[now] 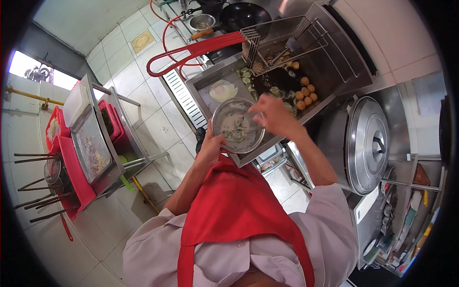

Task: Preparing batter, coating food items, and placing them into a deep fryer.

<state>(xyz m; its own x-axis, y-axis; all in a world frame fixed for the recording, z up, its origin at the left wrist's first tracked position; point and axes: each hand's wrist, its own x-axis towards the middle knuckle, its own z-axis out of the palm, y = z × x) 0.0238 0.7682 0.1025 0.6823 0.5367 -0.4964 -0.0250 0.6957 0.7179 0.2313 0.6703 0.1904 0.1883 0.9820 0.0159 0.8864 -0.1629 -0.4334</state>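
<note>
My left hand grips the near left rim of a round metal mixing bowl, which is tilted towards me. A pale batter with dark green bits lies in it and smears its wall. My right hand, somewhat blurred, is closed over the bowl's right rim on a thin metal utensil. The utensil's end reaches into the batter; its exact kind is unclear. Beyond the bowl, several browned balls and green battered pieces sit in the dark oil of a steel deep fryer.
A wire fry basket with a red handle hangs over the fryer. A pale round thing lies on its left ledge. A large lidded pot stands right, a wok beyond. Left, a rack holds a metal tray.
</note>
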